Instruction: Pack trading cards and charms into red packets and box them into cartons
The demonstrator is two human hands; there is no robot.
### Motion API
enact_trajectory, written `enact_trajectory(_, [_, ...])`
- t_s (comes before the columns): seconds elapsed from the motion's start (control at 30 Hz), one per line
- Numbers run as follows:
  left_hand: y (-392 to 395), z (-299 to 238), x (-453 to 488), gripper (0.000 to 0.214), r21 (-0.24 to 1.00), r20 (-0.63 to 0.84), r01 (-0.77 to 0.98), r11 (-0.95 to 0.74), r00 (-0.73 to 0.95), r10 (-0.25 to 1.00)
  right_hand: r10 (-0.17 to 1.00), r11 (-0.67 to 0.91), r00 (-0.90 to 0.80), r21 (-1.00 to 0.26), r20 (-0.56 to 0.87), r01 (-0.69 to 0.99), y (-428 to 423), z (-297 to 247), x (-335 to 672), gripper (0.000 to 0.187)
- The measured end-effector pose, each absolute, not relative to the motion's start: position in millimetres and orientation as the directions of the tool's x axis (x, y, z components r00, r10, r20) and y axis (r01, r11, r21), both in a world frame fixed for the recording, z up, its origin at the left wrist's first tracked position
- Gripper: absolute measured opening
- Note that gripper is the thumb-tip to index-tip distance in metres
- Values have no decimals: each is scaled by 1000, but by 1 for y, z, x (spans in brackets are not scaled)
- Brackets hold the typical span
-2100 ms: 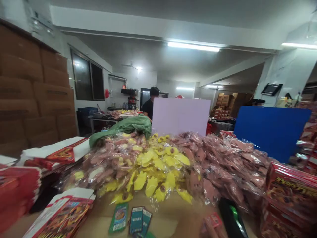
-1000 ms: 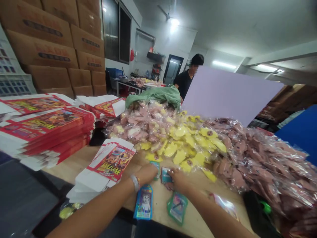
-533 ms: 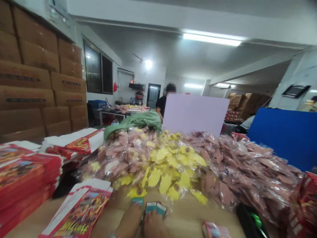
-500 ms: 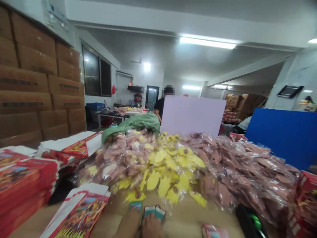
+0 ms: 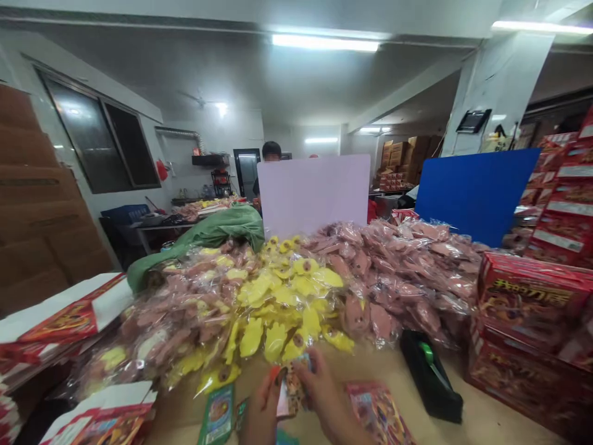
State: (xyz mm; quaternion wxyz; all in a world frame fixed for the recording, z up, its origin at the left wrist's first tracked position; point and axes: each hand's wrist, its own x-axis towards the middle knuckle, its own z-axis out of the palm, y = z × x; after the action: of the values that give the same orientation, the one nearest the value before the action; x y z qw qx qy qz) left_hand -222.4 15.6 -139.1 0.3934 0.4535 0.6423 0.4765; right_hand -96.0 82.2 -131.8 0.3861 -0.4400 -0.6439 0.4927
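Observation:
My left hand [image 5: 263, 405] and my right hand [image 5: 327, 395] are close together over the near edge of the table. Between them is a small bunch of colourful printed cards [image 5: 291, 390]. The fingers of both hands are closed on the cards, the right thumb near their top edge; blur hides the exact grip. Left of my hands lies a green printed card pack [image 5: 217, 413]. To the right, a red printed packet [image 5: 377, 408] lies flat. Just beyond my fingers are yellow figures in clear bags [image 5: 275, 340].
Bagged pink pieces [image 5: 407, 272] are heaped across the table. A black tape dispenser [image 5: 430, 377] with green tape stands at right, beside stacked red boxes [image 5: 523, 346]. Flat red-and-white cartons [image 5: 102, 414] lie at left. A person [image 5: 272, 151] is behind the pale panel [image 5: 315, 191].
My view has turned right, bringing the red box stack into fuller view. My hands, earlier low over teal-edged cards, are now raised with picture cards between them.

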Motion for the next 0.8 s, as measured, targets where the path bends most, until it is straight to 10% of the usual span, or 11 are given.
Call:
enact_trajectory(0.17, [51, -136, -127, 52, 997, -23, 76, 21, 28, 999, 847, -377, -495, -876, -195, -300, 79, -123, 13, 33])
enact_trajectory(0.4, [69, -101, -80, 36, 995, -83, -40, 96, 260, 962, 879, -441, -328, -851, -346, -285, 78, -126, 96, 39])
enact_trajectory(0.57, [82, -116, -80, 73, 666, -124, 594, -451, 684, 719, 980, -121, 155, -992, -123, -19, 71, -139, 140, 36])
enact_trajectory(0.8, [100, -137, -42, 63, 340, -179, 310, -888, 948, 262, 985, -107, 175, -774, 5, 624, 48, -111, 155, 23])
